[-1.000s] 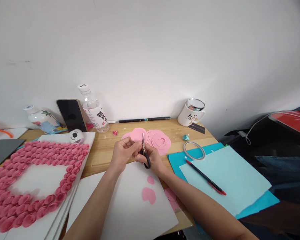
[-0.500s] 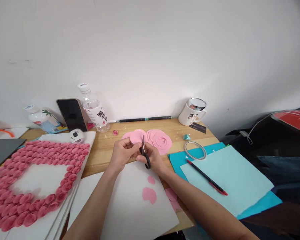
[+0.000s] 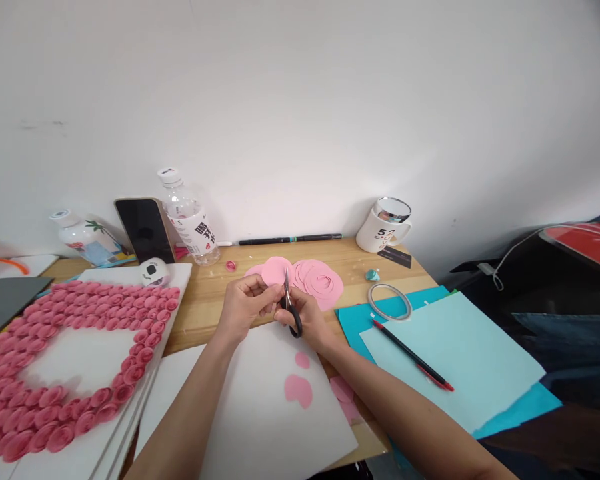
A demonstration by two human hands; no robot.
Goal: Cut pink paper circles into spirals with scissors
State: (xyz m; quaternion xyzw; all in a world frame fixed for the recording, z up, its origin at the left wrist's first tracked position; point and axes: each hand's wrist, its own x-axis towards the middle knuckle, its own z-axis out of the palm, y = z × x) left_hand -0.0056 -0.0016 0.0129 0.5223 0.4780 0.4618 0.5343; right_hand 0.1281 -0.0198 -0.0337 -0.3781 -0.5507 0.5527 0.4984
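My left hand (image 3: 244,305) is closed around a round pink paper piece (image 3: 276,271), held up over the desk's middle. My right hand (image 3: 305,315) grips black-handled scissors (image 3: 291,311); the blades point up and meet the pink paper's edge. Just behind lie pink paper spirals (image 3: 319,283) flat on the wooden desk (image 3: 210,293). Below my hands a white sheet (image 3: 260,407) carries two pink paper scraps (image 3: 298,389).
A white board with a heart of pink paper roses (image 3: 55,373) fills the left. A phone (image 3: 144,231), two bottles (image 3: 186,217), a black pen (image 3: 290,239) and a white mug (image 3: 384,225) line the wall. A tape ring (image 3: 390,301), a red pen (image 3: 413,355) and blue sheets (image 3: 455,353) lie right.
The pink paper piece has turned slightly in my left hand while the scissors stay at its edge. Both hands keep their place.
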